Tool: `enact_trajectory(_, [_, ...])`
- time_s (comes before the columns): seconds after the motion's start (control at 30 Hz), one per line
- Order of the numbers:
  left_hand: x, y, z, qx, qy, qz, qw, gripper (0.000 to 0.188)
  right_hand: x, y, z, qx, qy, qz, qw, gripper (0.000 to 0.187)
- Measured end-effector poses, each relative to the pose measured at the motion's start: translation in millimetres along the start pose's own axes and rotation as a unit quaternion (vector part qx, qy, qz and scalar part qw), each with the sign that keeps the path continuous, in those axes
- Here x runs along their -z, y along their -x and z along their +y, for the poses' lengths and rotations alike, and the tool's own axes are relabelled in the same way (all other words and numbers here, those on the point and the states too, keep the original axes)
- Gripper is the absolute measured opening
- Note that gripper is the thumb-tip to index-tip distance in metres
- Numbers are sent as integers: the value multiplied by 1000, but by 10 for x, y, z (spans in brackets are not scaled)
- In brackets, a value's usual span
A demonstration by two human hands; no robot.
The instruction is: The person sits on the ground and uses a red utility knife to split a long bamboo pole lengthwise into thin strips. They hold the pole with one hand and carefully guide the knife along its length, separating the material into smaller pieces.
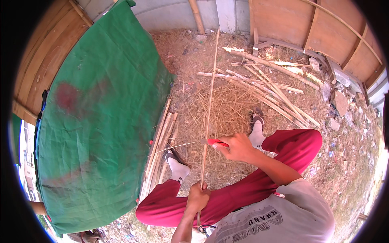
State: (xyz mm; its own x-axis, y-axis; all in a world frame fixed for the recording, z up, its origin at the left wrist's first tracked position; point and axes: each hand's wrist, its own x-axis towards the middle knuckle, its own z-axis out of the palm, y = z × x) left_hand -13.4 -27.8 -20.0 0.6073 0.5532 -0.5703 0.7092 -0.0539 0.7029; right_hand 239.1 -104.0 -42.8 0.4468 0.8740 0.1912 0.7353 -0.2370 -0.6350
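Observation:
A long, thin bamboo strip (211, 93) runs from my lap away toward the far wall. My left hand (198, 196) is closed around its near part, above my thigh. In my right hand (239, 148) is a red-handled knife (217, 142), its short grey blade touching or lying very close against the strip. A thin sliver (178, 145) stretches left from the blade; whether it is still joined to the strip, I cannot tell. My right fingers wrap the handle and hide part of it.
Straw-like bamboo shavings (227, 105) cover the ground between my feet. Several split bamboo pieces (267, 89) lie at the far right, others (162, 139) beside my left foot. A green tarp (101, 121) hangs close on the left. Stones and rubble (340, 103) line the right wall.

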Motion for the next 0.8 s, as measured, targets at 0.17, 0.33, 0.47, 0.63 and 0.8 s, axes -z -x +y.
enact_trajectory(0.17, [-26, 40, -36, -39, -60, 26, 997, 10, 1, -24, -12, 5, 16, -6, 1000, 37])
enact_trajectory(0.33, [-1, 92, -4, 24, -78, -5, 997, 12, 21, -38, 6, -15, 40, -15, 999, 37])
enact_trajectory(0.47, [-81, 277, -140, 30, -107, -62, 992, 13, 86, -166, 365, -137, 81, -19, 987, 41])
enact_trajectory(0.63, [-148, 577, -405, 87, -89, -127, 984, 14, 298, -291, 917, -236, 126, -31, 963, 40])
enact_trajectory(0.8, [-14, 740, -597, 93, -119, -136, 979, 14, 246, -312, 1063, -233, 142, -34, 962, 41])
